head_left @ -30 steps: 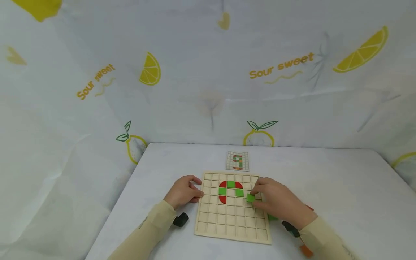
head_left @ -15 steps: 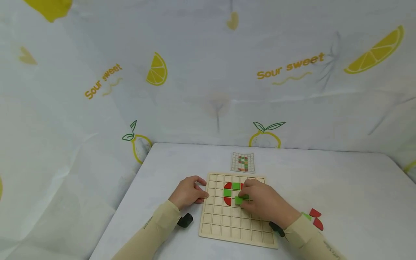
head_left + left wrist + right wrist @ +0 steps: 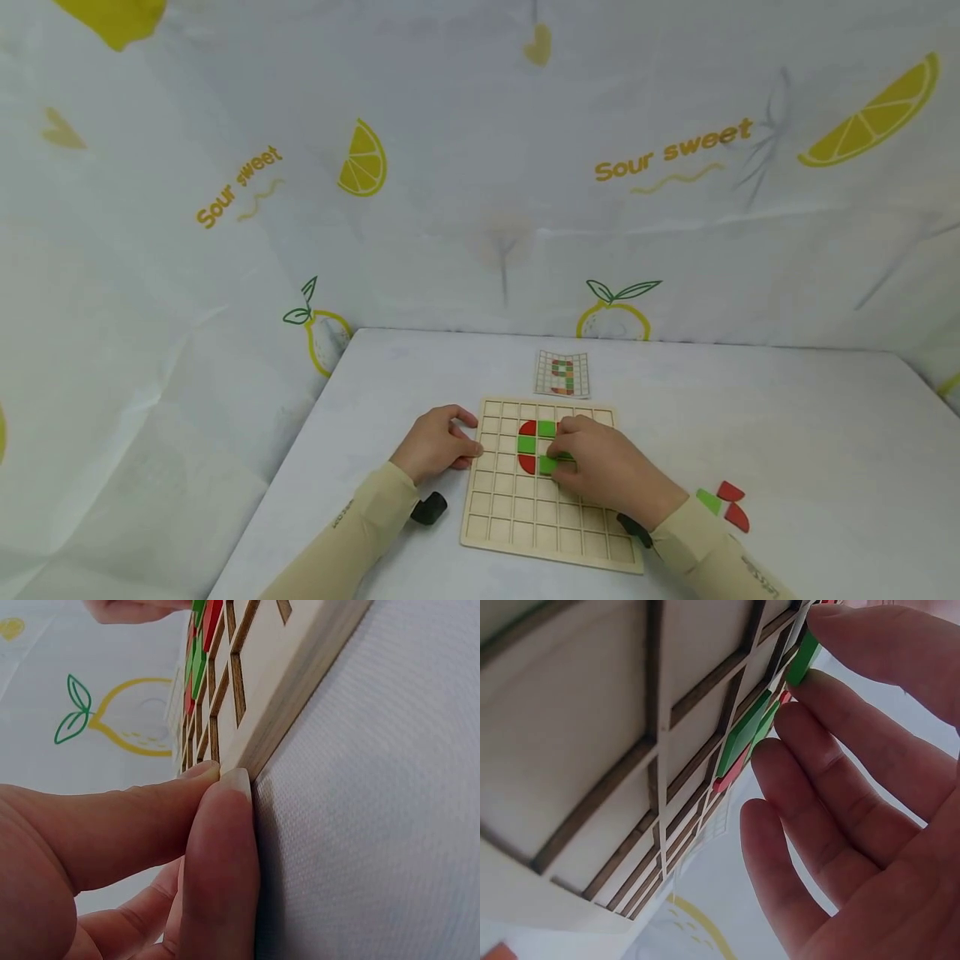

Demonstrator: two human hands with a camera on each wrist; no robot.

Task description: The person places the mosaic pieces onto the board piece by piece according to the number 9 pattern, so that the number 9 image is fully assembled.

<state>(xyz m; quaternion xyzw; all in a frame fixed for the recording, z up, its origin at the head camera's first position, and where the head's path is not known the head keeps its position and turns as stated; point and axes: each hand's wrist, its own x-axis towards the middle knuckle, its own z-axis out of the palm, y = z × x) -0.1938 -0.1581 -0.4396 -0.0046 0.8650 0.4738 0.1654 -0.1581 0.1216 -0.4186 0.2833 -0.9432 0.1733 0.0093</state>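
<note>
A square wooden grid board (image 3: 517,521) lies on the table. My left hand (image 3: 438,440) holds its left edge, thumb and finger pinching it in the left wrist view. My right hand (image 3: 611,462) is over the board's upper middle and pinches a green square tile (image 3: 804,658) between thumb and forefinger. In the head view that tile sits just right of a red quarter-round tile (image 3: 527,464). Above are another green square (image 3: 527,445), a red quarter-round (image 3: 528,428) and a green square (image 3: 547,428). The right hand partly hides the tiles on that side.
A small pattern card (image 3: 562,373) with a coloured grid figure lies behind the board. To the right lie a green piece (image 3: 708,502) and two red quarter-round pieces (image 3: 737,517). A white cloth with lemon prints hangs behind the table.
My right hand has carried the green tile leftward across the board and down beside the lower red quarter-round. The left hand stays at the board's edge. The head view has shifted slightly.
</note>
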